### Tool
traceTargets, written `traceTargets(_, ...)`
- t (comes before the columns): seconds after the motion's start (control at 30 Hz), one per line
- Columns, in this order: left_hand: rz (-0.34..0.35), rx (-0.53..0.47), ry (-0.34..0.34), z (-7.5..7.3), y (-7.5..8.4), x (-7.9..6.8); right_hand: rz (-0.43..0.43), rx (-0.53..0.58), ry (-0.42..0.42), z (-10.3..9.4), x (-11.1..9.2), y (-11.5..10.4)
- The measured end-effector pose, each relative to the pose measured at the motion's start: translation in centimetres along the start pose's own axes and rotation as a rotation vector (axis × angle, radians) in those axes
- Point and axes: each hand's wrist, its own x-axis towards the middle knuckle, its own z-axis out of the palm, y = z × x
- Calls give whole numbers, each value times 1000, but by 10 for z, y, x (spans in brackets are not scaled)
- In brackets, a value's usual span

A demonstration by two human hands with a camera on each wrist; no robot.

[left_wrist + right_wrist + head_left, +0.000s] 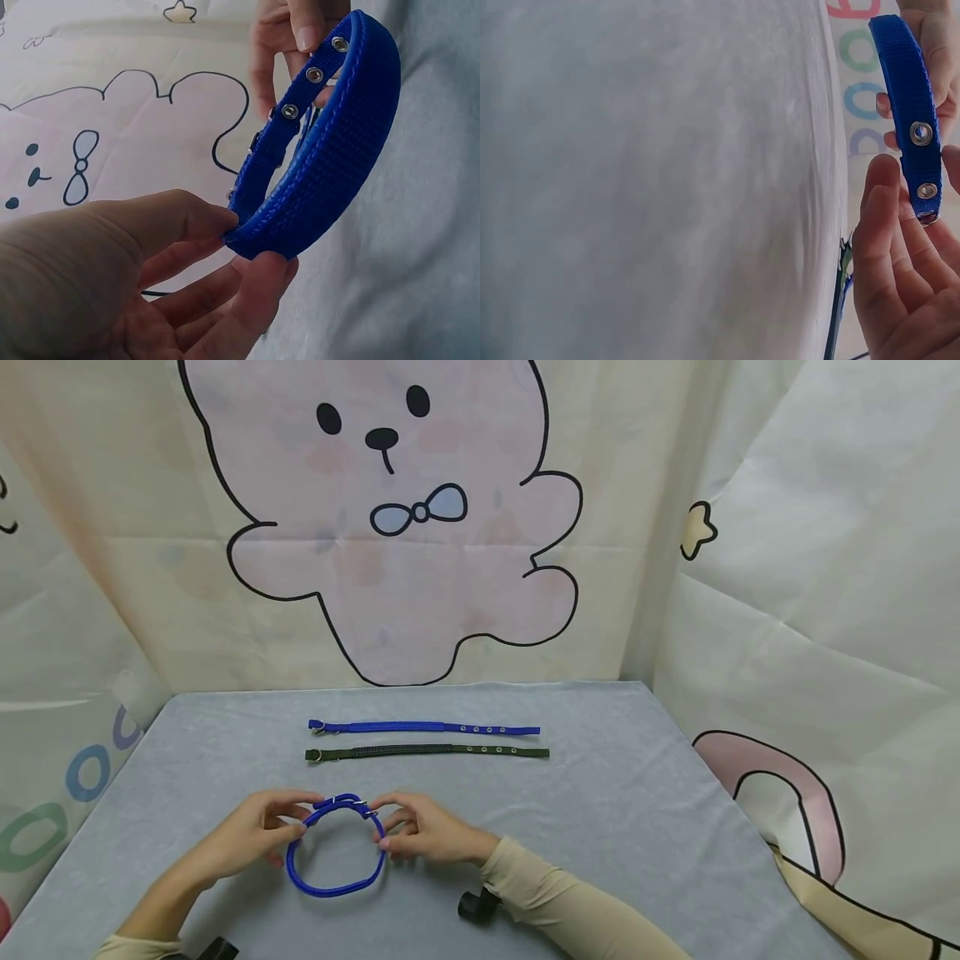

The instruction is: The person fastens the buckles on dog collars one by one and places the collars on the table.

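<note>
A blue pet collar [322, 892] with metal eyelets is fastened into a loop, raised in front of me. On its left side my left hand [243, 837] pinches the padded band between thumb and fingers, as the left wrist view shows on the collar [341, 142]. My right hand [438, 833] holds the opposite side by the buckle and eyelets. In the right wrist view, the fingers and thumb of the right hand [911, 292] are at the edges of the collar strap [906, 75]. Part of the buckle is hidden by fingers.
Farther back on the grey cloth-covered table [600, 810] lie a second blue collar [405, 727] and a dark green collar [405, 750], both stretched straight, side by side. Printed curtains [480, 593] stand behind and at both sides of the table.
</note>
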Motion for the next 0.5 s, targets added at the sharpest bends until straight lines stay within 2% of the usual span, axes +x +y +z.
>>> traceTargets(0.1,-11,3,-6,-3,-3,-4,11,-7,-3,5,3,-1)
traceTargets(0.3,32,15,-18,-10,-9,-10,41,-69,9,14,12,-5)
traceTargets(0.5,13,22,-20,-15,-14,-13,69,-73,16,23,19,-6)
